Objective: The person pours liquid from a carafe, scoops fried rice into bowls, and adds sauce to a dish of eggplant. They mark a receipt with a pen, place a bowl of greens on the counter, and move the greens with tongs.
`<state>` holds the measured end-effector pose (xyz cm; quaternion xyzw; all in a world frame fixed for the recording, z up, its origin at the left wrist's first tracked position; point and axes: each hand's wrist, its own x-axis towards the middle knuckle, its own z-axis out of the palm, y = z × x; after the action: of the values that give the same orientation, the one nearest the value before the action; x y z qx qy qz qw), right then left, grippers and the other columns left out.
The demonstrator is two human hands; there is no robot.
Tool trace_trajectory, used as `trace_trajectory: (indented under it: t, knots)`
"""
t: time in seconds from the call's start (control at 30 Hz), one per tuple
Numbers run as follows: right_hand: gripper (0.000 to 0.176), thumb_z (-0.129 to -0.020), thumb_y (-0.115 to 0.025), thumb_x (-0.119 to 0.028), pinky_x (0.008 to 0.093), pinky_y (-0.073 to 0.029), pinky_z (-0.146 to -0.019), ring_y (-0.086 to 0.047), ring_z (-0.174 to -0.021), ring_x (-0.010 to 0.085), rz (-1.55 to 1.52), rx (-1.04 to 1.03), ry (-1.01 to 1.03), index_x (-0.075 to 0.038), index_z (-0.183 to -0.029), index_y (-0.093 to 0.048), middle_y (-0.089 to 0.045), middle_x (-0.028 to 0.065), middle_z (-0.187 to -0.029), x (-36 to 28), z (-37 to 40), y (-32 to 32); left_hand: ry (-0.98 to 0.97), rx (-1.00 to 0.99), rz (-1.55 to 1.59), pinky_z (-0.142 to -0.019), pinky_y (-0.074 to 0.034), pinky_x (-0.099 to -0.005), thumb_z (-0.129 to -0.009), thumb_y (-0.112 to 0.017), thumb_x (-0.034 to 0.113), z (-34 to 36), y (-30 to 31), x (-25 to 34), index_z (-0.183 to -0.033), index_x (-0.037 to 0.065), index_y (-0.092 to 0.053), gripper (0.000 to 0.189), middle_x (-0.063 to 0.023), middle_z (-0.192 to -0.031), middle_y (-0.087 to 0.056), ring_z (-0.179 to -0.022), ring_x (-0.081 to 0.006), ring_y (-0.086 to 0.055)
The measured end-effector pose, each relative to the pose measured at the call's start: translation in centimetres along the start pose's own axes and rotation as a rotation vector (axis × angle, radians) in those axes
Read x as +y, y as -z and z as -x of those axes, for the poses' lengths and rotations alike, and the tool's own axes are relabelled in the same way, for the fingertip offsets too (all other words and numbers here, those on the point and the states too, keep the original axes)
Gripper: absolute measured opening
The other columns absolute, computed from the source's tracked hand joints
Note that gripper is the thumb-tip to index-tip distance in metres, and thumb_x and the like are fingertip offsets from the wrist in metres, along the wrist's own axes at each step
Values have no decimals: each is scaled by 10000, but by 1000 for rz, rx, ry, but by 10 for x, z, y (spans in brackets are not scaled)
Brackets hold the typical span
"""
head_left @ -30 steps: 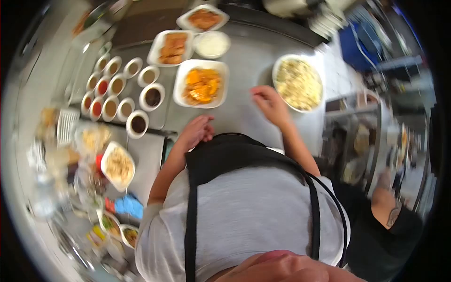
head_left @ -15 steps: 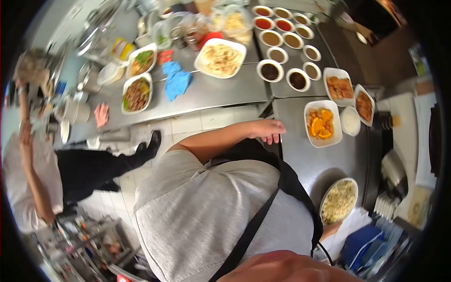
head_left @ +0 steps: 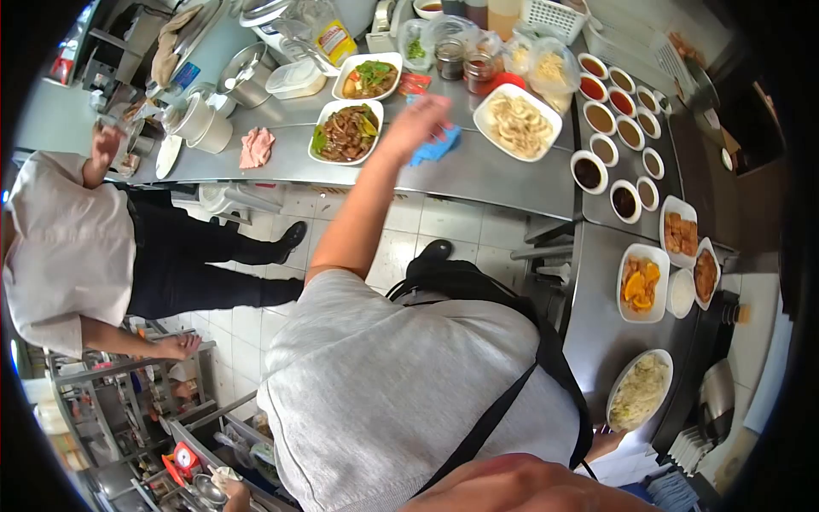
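My left hand [head_left: 418, 126] reaches over the steel counter, above a blue cloth [head_left: 437, 147], its fingers apart and slightly bent with nothing visible in them. A white dish of brown meat and greens [head_left: 348, 133] stands to its left, and a dish of pale sliced food [head_left: 517, 123] to its right. At the lower right my right hand [head_left: 607, 442] holds an oval white bowl of pale chopped food [head_left: 640, 391] by its near edge. Part of that hand is hidden by the bowl.
A co-worker [head_left: 68, 239] in a light shirt stands at the left. Several sauce bowls [head_left: 589, 172] fill the back right; a dish with orange slices [head_left: 641, 283] is nearer. A pink cloth [head_left: 256, 148] lies on the left counter. Another person's hand [head_left: 236, 495] shows at the bottom.
My left hand has moved up and left from beside my body to over the blue cloth. The view has shifted left. My right hand still has the bowl.
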<state>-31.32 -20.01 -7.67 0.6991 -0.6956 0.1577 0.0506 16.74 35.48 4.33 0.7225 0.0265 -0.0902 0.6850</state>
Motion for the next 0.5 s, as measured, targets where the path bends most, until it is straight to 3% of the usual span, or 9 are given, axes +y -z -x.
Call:
trace_trajectory:
  t: [0.1, 0.17, 0.2, 0.27, 0.33, 0.43, 0.5]
  knots:
    - [469, -803, -456, -320, 382, -405, -814, -506, -932, 327, 63, 122, 30, 57, -1082, -469, -496, 249, -1047, -33, 17, 25, -198, 382, -49, -523, -413, -238, -799, -507, 276, -18, 92, 7, -958, 54, -512, 273, -59, -710, -561, -584, -114, -514]
    - [472, -802, -461, -322, 382, -405, -819, -505, -939, 332, 1, 191, 81, 56, -1084, -468, -493, 253, -1054, -66, 36, 46, -431, 674, -419, -595, -438, -290, -776, -533, 249, -41, 186, -7, -969, 30, -521, 293, -107, -736, -573, -633, -181, -543]
    - [473, -802, -463, -323, 382, -404, -821, -505, -943, 334, -64, 197, 123, 56, -1086, -467, -491, 255, -1057, -86, 51, 59, -402, 916, -688, -660, -437, -323, -750, -554, 245, -36, 220, 6, -964, 21, -530, 311, -157, -762, -575, -699, -251, -560]
    - [460, -815, -478, -308, 395, -404, -828, -486, -982, 346, -396, 164, 259, 43, -1112, -459, -477, 229, -1101, -137, 79, 95, -281, 1196, -797, -744, -416, -390, -699, -576, 312, -53, 313, 0, -966, 26, -543, 392, -212, -914, -545, -862, -319, -524]
    - [432, -832, -465, -278, 374, -406, -827, -490, -981, 326, -594, 96, 457, 41, -1123, -454, -475, 212, -1110, -195, 111, 128, -101, 1396, -918, -789, -403, -409, -665, -570, 338, -58, 363, 9, -1032, 22, -506, 488, -271, -951, -485, -880, -374, -499]
    - [387, -849, -456, -233, 318, -418, -792, -515, -940, 268, -650, -51, 634, 29, -1133, -446, -486, 191, -1088, -272, 153, 156, 124, 1377, -935, -802, -397, -424, -686, -557, 356, -76, 421, -3, -1063, 38, -492, 497, -280, -1061, -426, -947, -392, -476]
    - [374, -850, -459, -216, 303, -423, -755, -522, -906, 239, -691, -125, 754, 21, -1139, -436, -478, 168, -1080, -314, 187, 173, 182, 1175, -1099, -797, -404, -409, -697, -552, 351, -91, 465, -22, -1040, 30, -503, 472, -261, -1020, -469, -936, -372, -495]
